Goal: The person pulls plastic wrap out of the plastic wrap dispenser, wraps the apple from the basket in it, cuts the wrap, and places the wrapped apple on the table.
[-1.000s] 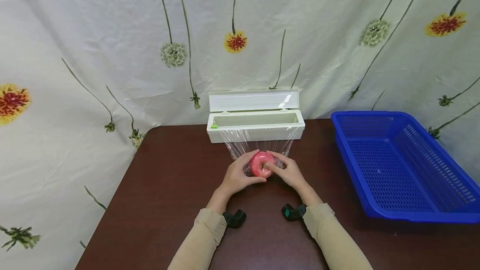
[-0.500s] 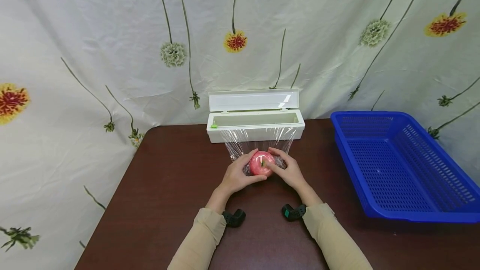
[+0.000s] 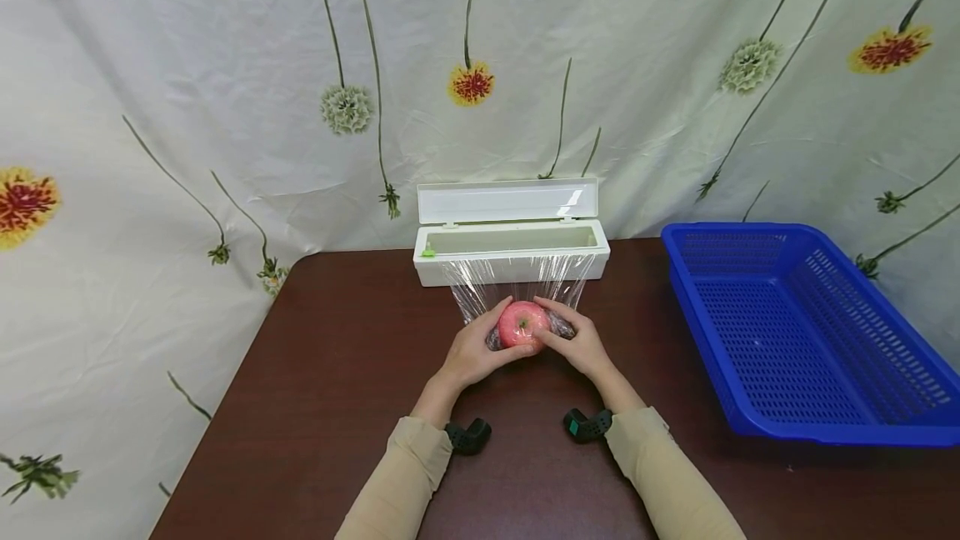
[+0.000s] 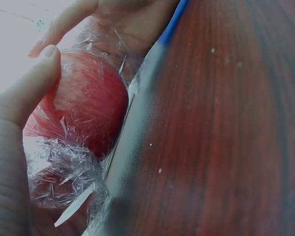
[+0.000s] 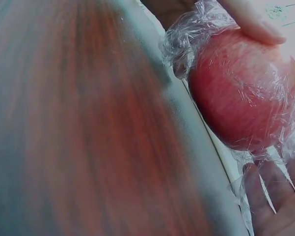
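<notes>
1. Table (image 3: 337, 357), under box (image 3: 427, 271).
2. Blue basket (image 3: 787, 348), right of box.
3. White box, lid (image 3: 487, 203) raised.
4. Plastic wrap (image 3: 471, 298), running from box to apple (image 3: 522, 324).
5. Your left hand (image 3: 474, 348) and right hand (image 3: 582, 346), both gripping apple.
6. Red apple, in front of box.

It looks like an indoor spot, exact kind unclear: a wood-grain table (image 3: 315, 373) against a flower-printed cloth (image 3: 247, 40).

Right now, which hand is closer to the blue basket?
The right hand. Both are left of the blue basket, but the left hand is farther, across the apple.
</notes>
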{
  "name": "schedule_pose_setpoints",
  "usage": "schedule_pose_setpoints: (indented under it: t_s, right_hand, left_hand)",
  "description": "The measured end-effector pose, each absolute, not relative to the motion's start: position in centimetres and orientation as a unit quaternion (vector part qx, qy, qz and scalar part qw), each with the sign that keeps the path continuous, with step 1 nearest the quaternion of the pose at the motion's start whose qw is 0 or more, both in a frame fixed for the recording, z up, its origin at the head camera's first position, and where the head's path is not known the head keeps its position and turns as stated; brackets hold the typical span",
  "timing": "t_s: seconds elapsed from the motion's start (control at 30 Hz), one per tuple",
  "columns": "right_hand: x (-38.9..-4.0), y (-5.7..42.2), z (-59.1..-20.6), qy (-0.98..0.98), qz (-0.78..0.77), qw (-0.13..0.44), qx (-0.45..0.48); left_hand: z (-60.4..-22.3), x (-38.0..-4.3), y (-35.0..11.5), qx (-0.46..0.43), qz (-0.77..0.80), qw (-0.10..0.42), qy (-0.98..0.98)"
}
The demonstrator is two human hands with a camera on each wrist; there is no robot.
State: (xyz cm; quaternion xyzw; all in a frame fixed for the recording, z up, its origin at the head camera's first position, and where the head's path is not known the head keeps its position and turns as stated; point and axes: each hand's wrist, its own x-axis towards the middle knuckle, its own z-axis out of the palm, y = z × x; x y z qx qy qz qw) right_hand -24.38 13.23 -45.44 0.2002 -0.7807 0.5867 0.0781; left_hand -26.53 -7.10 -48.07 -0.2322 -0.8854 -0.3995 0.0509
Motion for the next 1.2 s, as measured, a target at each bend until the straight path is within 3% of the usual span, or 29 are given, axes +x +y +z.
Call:
schedule_pose_setpoints:
  t_s: [0.6,0.97,1.2]
  right_hand:
    - [-24.36,13.36,-45.14,-0.772,0.603,-0.001,0.203]
    - [-24.56,13.29,-45.41,-0.781,0.589,0.011,0.208]
    - [-24.47,13.29,-45.14,-0.783,0.589,0.010,0.202]
  left_hand:
    - [-48.11,-26.52,-7.26,-0.232,-0.407,0.053,-0.882]
    - [-48.08,-26.29,-7.32,-0.201,-0.424,0.030,-0.883]
    - [-48.20,-26.04,-7.14,-0.191,-0.419,0.068,-0.885]
